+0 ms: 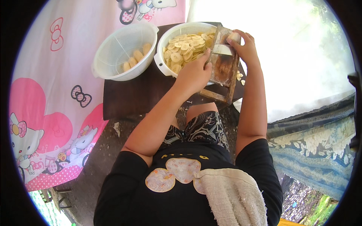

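A wooden slicer [222, 67] with a pale metal blade lies tilted across a white strainer basin [163, 66] heaped with sliced banana [183, 49]. My left hand [198, 71] is closed on the slicer's left edge. My right hand [246, 49] presses a pale peeled banana [233, 37] onto the slicer's upper part, fingers wrapped over it. To the left, a white mesh bowl [107, 56] holds several peeled bananas [132, 62]. A few loose slices [240, 76] sit just right of the slicer.
The basins stand on a dark tabletop [128, 98]. A pink patterned cloth [45, 98] hangs at left, a bright white sheet [301, 64] and blue patterned fabric [309, 143] at right. A beige towel [233, 196] rests on my black shirt. Littered ground [94, 173] shows below.
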Demonstrator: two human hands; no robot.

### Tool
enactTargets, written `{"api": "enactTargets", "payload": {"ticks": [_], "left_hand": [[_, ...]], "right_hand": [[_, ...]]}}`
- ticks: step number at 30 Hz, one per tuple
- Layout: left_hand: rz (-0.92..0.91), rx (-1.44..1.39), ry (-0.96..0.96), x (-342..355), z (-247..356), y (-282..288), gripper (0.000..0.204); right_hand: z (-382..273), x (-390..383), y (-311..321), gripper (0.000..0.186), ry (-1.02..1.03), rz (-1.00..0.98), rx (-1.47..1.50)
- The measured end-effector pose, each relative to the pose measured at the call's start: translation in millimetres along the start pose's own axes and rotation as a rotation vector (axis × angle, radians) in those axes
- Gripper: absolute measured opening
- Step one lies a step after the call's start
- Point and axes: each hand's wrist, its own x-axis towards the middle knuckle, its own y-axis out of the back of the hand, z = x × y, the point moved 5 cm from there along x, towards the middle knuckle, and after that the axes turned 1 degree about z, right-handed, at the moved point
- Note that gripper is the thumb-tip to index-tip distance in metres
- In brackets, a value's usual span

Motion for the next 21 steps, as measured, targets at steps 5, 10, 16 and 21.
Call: {"api": "enactTargets", "payload": {"ticks": [5,10,16,21], "left_hand": [[0.020,-0.012,-0.013,0,0,-1,0.051],[0.002,-0.012,-0.043,-1,0,-2,0.052],[-0.024,0.000,0.009,-1,3,0,0.052],[0.032,-0.011,-0.022,-2,0,-2,0.051]], "right_hand": [[-51,-75,15,0.051,0.135,-0.090,-0.017],[-51,-88,15,0.048,0.180,-0.116,0.054],[-2,1,2,0.053,-0.030,-0.025,-0.001],[-47,-96,17,0.049,0.210,-0.165,0.016]]}}
